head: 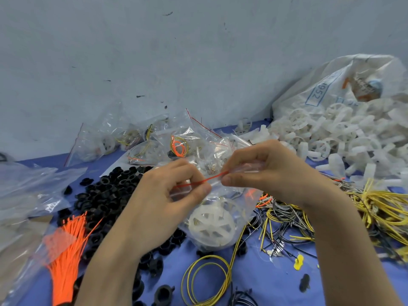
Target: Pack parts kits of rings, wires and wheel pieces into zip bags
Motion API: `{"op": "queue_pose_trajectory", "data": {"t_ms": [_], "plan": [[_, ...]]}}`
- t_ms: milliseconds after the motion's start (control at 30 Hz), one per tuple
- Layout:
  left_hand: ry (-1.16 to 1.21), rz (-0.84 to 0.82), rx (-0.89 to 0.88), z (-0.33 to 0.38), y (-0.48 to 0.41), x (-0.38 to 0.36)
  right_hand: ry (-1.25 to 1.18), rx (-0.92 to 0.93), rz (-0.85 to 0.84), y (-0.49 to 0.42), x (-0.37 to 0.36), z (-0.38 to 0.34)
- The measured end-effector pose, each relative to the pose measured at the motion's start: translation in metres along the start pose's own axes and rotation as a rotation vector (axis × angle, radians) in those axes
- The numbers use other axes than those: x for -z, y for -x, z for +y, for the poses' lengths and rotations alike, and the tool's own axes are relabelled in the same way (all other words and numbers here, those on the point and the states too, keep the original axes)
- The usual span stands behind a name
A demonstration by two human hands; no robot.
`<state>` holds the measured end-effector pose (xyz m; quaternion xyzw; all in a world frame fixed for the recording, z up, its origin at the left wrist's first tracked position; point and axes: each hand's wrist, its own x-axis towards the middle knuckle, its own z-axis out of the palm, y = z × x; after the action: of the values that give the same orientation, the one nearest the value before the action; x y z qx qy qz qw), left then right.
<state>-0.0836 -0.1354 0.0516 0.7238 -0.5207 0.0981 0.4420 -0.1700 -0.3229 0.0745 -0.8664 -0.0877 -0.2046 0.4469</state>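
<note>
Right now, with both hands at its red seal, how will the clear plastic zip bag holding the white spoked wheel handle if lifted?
Probably floppy: the clear plastic zip bag creases and sags below its red seal strip. Likely bottom-heavy, since the white spoked plastic wheel sits low inside. Glossy film may slip.

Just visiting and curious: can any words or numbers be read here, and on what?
"1952": blue, inside a blue box outline, on the big white sack at the right.
Other blue marks and an orange-brown print on that sack: too blurred to read.
The held zip bag: no text seen.
</note>
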Motion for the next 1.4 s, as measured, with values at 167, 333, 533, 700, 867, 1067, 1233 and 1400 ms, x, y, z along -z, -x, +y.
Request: {"op": "queue_pose_trajectory", "data": {"t_ms": [167,333,533,700,867,1067,1233,1400], "plan": [[0.065,0.015,0.084,-0.013,0.005,0.014,0.107,0.048,0.004,0.0,0.002,-0.001],[0.082,0.072,0.166,-0.031,0.015,0.034,0.04,0.014,0.047,-0.001,0.006,0.009],[0.128,0.266,0.306,-0.048,0.015,0.03,-0.043,-0.281,-0.313,-0.004,0.002,0.054],[0.282,0.428,0.474,-0.077,0.023,0.039,-0.042,-0.36,-0.235,-0.019,-0.041,0.086],[-0.027,0.258,0.878,-0.124,0.053,0.058,-0.048,-0.413,-0.008,-0.018,-0.02,0.071],[-0.012,0.092,1.039,-0.131,0.067,0.062,-0.381,-0.479,0.107,-0.011,0.004,0.029],[0.071,-0.045,1.033,-0.118,0.06,0.054,-0.926,-0.387,0.212,-0.077,0.005,-0.009],[-0.193,0.08,1.113,-0.134,0.069,0.064,-1.216,-0.397,0.275,-0.089,-0.009,0.015]]}}
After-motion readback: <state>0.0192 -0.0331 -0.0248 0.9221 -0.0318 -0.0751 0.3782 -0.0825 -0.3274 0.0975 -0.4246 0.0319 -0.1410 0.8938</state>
